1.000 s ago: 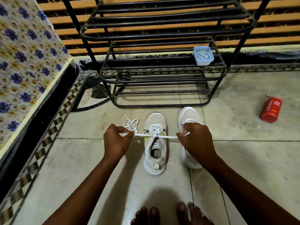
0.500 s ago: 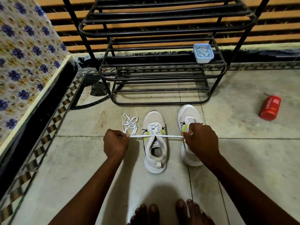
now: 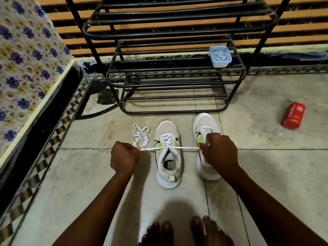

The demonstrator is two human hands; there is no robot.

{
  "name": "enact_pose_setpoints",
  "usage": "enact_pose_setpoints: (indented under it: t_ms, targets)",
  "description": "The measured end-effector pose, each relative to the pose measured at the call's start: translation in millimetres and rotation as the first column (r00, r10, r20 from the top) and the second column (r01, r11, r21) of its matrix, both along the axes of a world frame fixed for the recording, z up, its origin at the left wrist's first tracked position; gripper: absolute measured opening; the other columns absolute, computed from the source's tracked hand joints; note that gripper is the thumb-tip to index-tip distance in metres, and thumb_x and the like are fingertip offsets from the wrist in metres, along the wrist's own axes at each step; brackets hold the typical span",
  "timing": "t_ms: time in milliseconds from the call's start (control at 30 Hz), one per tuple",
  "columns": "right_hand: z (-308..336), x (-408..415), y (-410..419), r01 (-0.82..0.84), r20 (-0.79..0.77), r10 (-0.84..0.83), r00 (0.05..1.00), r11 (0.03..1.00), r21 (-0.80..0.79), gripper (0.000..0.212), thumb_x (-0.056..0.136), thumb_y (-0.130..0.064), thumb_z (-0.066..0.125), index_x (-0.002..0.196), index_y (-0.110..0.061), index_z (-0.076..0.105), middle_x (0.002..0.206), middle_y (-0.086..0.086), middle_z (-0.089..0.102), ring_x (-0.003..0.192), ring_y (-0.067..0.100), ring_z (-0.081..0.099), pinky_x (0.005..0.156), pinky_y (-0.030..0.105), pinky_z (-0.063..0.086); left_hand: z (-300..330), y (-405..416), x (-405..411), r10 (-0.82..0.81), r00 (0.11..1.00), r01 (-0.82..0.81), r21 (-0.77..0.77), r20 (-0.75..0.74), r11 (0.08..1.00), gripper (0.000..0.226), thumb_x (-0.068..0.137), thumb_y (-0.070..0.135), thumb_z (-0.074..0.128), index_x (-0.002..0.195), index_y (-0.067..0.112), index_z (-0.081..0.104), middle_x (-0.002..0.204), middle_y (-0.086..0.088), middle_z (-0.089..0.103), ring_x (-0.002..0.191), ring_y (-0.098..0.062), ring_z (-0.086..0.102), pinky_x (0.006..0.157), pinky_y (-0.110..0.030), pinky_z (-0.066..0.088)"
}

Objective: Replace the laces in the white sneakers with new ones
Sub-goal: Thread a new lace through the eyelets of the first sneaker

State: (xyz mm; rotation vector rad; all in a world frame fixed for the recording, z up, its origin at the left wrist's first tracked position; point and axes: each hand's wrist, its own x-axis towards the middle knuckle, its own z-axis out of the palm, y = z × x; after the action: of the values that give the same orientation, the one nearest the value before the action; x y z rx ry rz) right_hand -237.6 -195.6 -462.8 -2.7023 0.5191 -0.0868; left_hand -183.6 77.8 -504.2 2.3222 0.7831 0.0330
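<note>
Tiled floor in front of a black metal shoe rack; a small lidded container sits on one rack shelf, and a red can lies on its side at right. Two white sneakers stand side by side, toes toward the rack: left sneaker and right sneaker. Left hand and right hand, both closed into fists, each pinch one end of a white lace stretched taut across the left sneaker's opening. A loose lace lies bundled just beside that sneaker.
</note>
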Motion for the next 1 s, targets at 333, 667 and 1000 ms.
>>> enact_pose_setpoints:
  t_ms: [333, 667, 1000]
  targets:
    - [-1, 1, -3, -0.043, -0.012, 0.043, 0.999, 0.999, -0.012, 0.036, 0.085, -0.042, 0.074, 0.072, -0.021, 0.049, 0.082, 0.009, 0.066, 0.084, 0.035, 0.063, 0.064, 0.032, 0.040, 0, 0, -2, -0.005, 1.000, 0.005, 0.002, -0.018, 1.000, 0.017, 0.076, 0.036, 0.087, 0.080, 0.023, 0.077, 0.076, 0.007, 0.065, 0.084, -0.028, 0.067, 0.073, -0.032, 0.046]
    - [37, 6, -31, -0.357, -0.131, 0.425, 0.896, 0.863, 0.357, 0.020, 0.075, -0.034, 0.087, 0.068, -0.017, 0.078, 0.066, 0.001, 0.069, 0.073, 0.017, 0.067, 0.069, 0.031, 0.050, 30, 19, -10, -0.219, 0.971, 0.231, -0.587, 0.092, 0.776, 0.021, 0.090, 0.009, 0.067, 0.069, 0.011, 0.067, 0.072, -0.003, 0.069, 0.074, -0.010, 0.062, 0.075, -0.035, 0.037]
    - [30, 18, 5, -0.327, 0.259, 0.238, 0.936, 0.315, 0.891, 0.020, 0.098, -0.006, 0.058, 0.081, 0.000, 0.068, 0.106, 0.011, 0.076, 0.102, 0.039, 0.069, 0.081, 0.055, 0.049, 70, -41, -11, -0.292, 0.901, 0.419, -0.816, 0.320, 0.399, 0.037, 0.105, 0.021, 0.055, 0.073, 0.010, 0.071, 0.094, -0.018, 0.075, 0.095, -0.034, 0.074, 0.079, -0.036, 0.055]
